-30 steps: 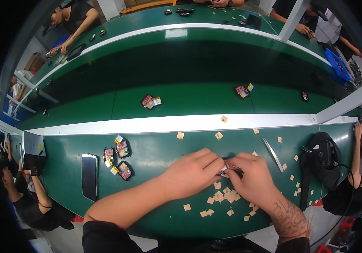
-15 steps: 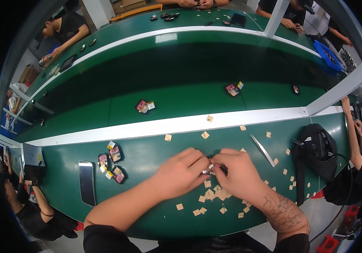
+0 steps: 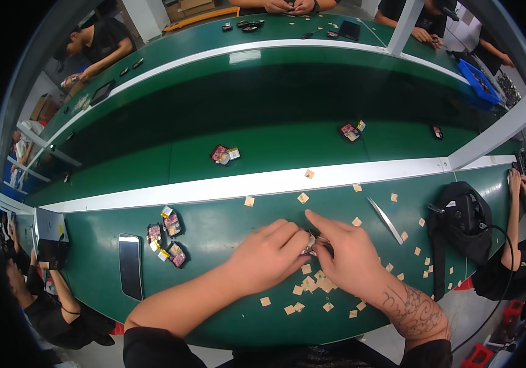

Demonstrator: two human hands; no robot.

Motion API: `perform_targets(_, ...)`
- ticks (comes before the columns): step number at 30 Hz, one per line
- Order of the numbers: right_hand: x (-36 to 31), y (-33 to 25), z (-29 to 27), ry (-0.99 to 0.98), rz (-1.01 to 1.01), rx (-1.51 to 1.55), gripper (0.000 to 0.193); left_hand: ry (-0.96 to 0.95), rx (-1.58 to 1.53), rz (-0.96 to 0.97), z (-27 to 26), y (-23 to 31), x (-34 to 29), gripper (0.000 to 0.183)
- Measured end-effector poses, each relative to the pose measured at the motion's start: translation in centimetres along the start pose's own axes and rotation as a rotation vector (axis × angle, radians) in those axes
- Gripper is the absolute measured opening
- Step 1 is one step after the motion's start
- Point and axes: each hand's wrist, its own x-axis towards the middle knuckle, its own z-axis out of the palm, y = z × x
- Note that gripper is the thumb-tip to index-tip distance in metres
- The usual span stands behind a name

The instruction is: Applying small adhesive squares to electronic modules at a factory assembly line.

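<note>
While the left hand (image 3: pixel 269 250) keeps its grip pinched on the small device (image 3: pixel 308 250) near the tan squares (image 3: pixel 319 284) on the tabletop (image 3: pixel 214 221), the right hand (image 3: pixel 355 254) just straightened its index finger, so probably still mid-fiddle. Can't tell what its grip's got.

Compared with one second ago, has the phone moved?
No. Against the white rail, the phone shows no clear shift either way; the whole view drifted slightly.
</note>
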Motion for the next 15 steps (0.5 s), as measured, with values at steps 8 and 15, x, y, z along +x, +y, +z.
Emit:
perform_targets(8,-0.6,0.09,0.53,0.024,-0.075,-0.144,0.06,0.056,0.01,0.008,0.12,0.26,-0.03,0.035)
perform_targets(15,-0.89,0.33,0.82,0.019,-0.145,-0.279,0.061,0.042,0.003,-0.013,0.13,0.41,-0.11,0.036)
